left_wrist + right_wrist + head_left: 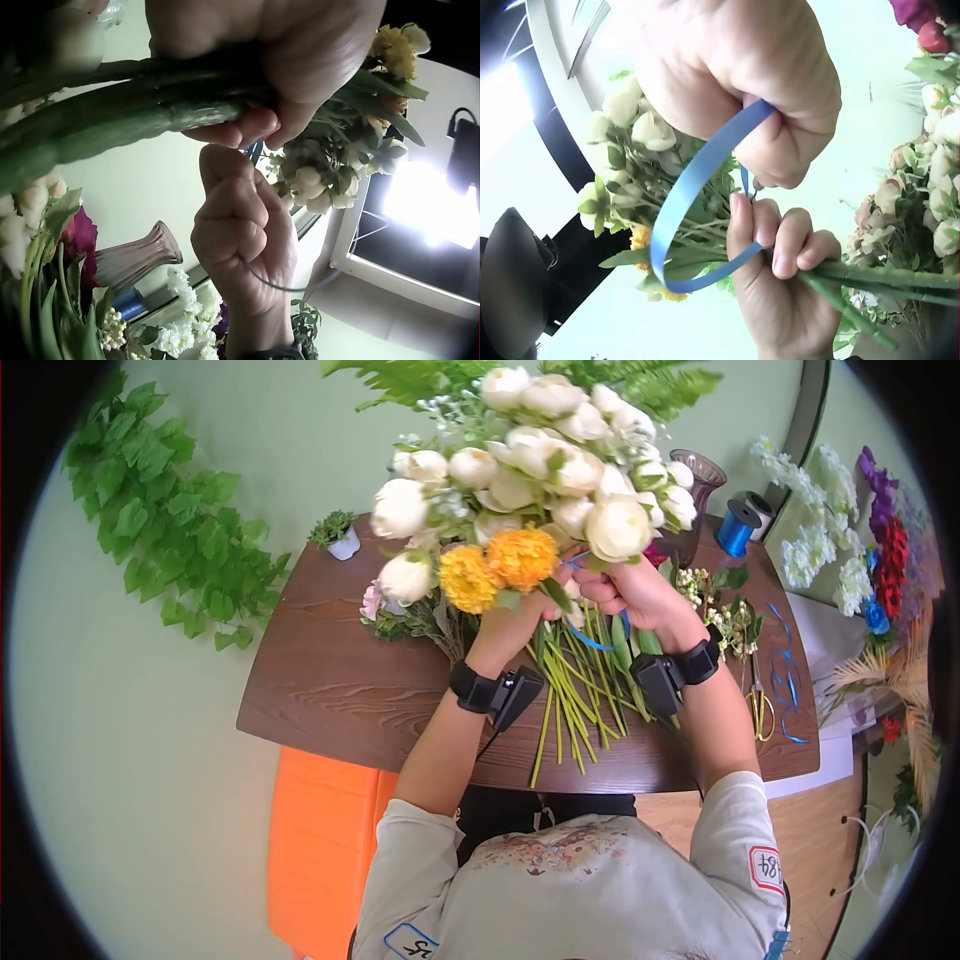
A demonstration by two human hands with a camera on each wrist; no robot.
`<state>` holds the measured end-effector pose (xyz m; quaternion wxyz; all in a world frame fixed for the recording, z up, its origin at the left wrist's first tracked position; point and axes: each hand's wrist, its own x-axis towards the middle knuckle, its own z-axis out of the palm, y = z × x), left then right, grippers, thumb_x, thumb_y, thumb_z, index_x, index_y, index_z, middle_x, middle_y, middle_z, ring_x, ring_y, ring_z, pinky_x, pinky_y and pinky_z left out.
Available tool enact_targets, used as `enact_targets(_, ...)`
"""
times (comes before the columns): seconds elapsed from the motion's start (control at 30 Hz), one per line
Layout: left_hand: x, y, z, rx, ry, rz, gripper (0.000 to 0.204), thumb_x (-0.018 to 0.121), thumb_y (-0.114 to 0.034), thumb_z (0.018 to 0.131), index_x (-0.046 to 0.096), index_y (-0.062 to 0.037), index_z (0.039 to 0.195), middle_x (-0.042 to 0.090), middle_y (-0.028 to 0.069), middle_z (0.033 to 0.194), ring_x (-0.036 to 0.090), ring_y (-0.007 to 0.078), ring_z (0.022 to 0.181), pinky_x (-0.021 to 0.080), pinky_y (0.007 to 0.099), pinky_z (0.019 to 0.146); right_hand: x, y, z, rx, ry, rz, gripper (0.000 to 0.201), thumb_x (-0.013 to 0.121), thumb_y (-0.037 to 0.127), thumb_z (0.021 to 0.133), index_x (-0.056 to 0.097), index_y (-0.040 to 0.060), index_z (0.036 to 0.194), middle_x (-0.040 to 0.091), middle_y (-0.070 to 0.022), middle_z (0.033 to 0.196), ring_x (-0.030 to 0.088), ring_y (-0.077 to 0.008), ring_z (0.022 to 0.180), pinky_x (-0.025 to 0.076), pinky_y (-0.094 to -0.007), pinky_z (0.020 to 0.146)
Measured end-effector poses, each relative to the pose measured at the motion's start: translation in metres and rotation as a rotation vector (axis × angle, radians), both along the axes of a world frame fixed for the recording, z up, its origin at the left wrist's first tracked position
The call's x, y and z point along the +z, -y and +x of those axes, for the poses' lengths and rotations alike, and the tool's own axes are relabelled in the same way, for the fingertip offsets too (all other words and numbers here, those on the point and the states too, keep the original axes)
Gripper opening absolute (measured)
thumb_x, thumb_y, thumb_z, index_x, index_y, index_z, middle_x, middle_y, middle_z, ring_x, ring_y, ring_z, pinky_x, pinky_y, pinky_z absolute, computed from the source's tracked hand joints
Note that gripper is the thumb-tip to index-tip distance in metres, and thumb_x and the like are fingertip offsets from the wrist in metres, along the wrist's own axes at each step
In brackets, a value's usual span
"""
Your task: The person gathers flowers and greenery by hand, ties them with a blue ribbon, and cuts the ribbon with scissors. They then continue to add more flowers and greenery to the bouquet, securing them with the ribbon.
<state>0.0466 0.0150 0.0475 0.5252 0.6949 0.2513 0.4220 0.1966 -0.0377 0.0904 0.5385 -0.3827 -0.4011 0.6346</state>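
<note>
A bouquet of white flowers (540, 470) with two orange-yellow blooms (497, 568) is held above the table. The left hand (515, 622) grips its green stems (855, 281); in the right wrist view the left fingers (784, 240) curl round them. Close beside it, the right hand (640, 598) is curled, pinching a blue ribbon (671, 217) that loops out from the fist and back to the stems at the left fingers. In the left wrist view the right hand (244, 232) is a closed fist nearly touching the left fingertips.
On the brown table (330, 670) lie more flowers and cut stems, scissors (762, 715) and a curled blue ribbon piece (790, 680). A glass vase (700, 475), a blue ribbon spool (737, 528) and a small potted plant (342, 538) stand at the back. An orange seat (320, 850) is at the left.
</note>
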Motion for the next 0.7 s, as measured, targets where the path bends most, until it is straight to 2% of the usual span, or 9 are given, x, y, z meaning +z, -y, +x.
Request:
enact_targets(0.07,0.012,0.004,-0.002,-0.08,0.126,-0.097,0.021,0.052,-0.018,0.082,0.05,-0.0038,0.067,0.044,-0.0014,0.054,0.04,0.0059,0.046,0.031,0.0197,0.044,0.008,0.006,0.004,0.064,0.178,0.009,0.019,0.042,0.009,0.081,0.05,0.0001,0.096,0.036,0.0074,0.057,0.026,0.0007,0.04,0.015,-0.0149,0.033)
enact_targets(0.1,0.017,0.004,-0.002,-0.111,0.158,-0.106,0.012,0.051,-0.013,0.082,0.05,-0.0017,0.08,0.047,0.0007,0.058,0.04,0.0063,0.046,0.033,0.0194,0.044,0.007,0.005,0.012,0.157,0.232,0.007,0.027,0.042,0.009,0.08,0.048,0.0006,0.105,0.041,0.0075,0.06,0.028,0.0013,0.041,0.016,-0.014,0.033)
enact_targets(0.2,0.018,0.0,-0.003,-0.139,0.177,-0.107,0.011,0.05,-0.01,0.082,0.049,-0.0005,0.088,0.049,0.0024,0.062,0.04,0.0069,0.046,0.034,0.0195,0.044,0.011,0.014,0.017,0.086,0.308,0.022,0.018,0.043,0.011,0.083,0.049,0.0036,0.098,0.039,0.007,0.059,0.026,0.001,0.042,0.015,-0.015,0.033)
enact_targets(0.37,0.017,-0.002,0.001,-0.157,0.171,-0.076,0.011,0.05,-0.009,0.081,0.05,-0.0003,0.088,0.053,0.0054,0.065,0.041,0.0077,0.047,0.036,0.0209,0.045,0.011,0.023,0.035,0.085,0.301,0.037,0.017,0.043,0.011,0.083,0.051,0.0048,0.097,0.042,0.0072,0.061,0.029,0.002,0.043,0.016,-0.0137,0.033)
enact_targets(0.53,0.015,0.002,0.013,-0.188,0.188,-0.027,0.01,0.049,-0.01,0.082,0.05,-0.0004,0.084,0.055,0.006,0.065,0.042,0.0075,0.047,0.035,0.0204,0.046,0.016,0.036,0.05,-0.012,0.365,0.058,0.018,0.041,0.011,0.084,0.052,0.0047,0.096,0.043,0.0071,0.061,0.029,0.0018,0.044,0.017,-0.0136,0.034)
enact_targets(0.6,0.018,0.004,0.015,-0.094,0.145,0.002,0.01,0.049,-0.01,0.081,0.051,0.0007,0.081,0.054,0.0056,0.062,0.041,0.0073,0.047,0.035,0.02,0.045,0.018,0.043,0.063,0.012,0.496,0.092,0.018,0.041,0.012,0.084,0.053,0.0049,0.097,0.043,0.0071,0.061,0.029,0.0018,0.044,0.019,-0.0134,0.034)
enact_targets(0.63,0.014,-0.003,0.015,-0.153,0.164,0.001,0.012,0.05,-0.01,0.081,0.051,0.0018,0.079,0.053,0.0057,0.061,0.041,0.0072,0.047,0.035,0.02,0.046,0.017,0.048,0.074,0.021,0.511,0.063,0.02,0.042,0.012,0.084,0.053,0.0052,0.099,0.045,0.0065,0.062,0.032,0.0009,0.044,0.022,-0.0133,0.036)
enact_targets(0.67,0.02,0.002,0.015,-0.133,0.199,-0.062,0.012,0.051,-0.01,0.08,0.053,0.0002,0.073,0.054,0.0026,0.059,0.042,0.0056,0.047,0.034,0.0183,0.048,0.015,0.055,0.087,0.003,0.513,0.059,0.02,0.042,0.012,0.084,0.053,0.0052,0.099,0.045,0.0065,0.062,0.032,0.0009,0.044,0.022,-0.0133,0.036)
enact_targets(0.7,0.022,0.003,0.016,-0.115,0.235,-0.049,0.013,0.05,-0.01,0.08,0.053,0.0003,0.073,0.054,0.0026,0.059,0.041,0.0057,0.047,0.034,0.0185,0.048,0.012,0.061,0.102,-0.035,0.622,0.054,0.02,0.041,0.012,0.084,0.053,0.0055,0.099,0.047,0.0062,0.063,0.034,0.0003,0.046,0.025,-0.0132,0.038)
